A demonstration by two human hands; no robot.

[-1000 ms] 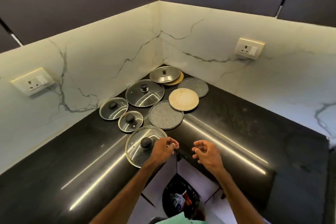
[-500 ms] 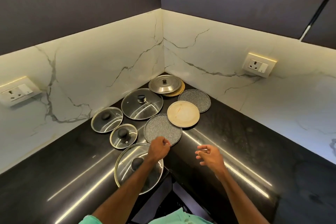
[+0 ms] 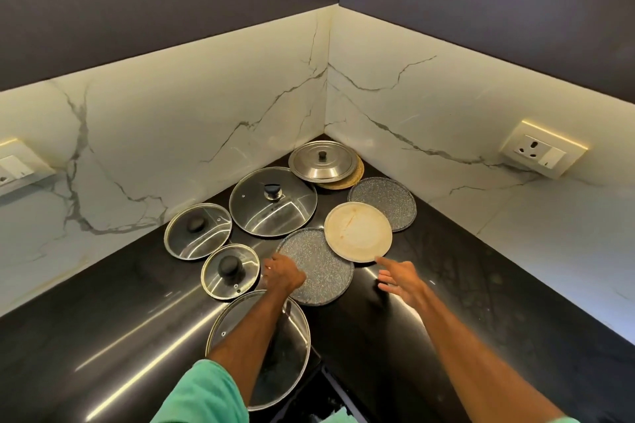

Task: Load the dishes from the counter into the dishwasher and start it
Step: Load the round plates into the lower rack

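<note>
Two plates overlap on the desk (image 3: 120, 319): the cream plate (image 3: 358, 231) lies on the speckled plate (image 3: 323, 271)'s far rim. The left hand (image 3: 285, 273) curls at the speckled rim, grip hidden. The right hand (image 3: 402, 282) reaches, fingers spread and empty. Best to lift the cream plate first. A small glass lid (image 3: 230, 271) crowds the left hand.

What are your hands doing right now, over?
Left hand curled at near grey plate rim, grip unclear. Right hand open, fingertip by cream plate. Cream plate overlaps the grey one's far edge.
</note>
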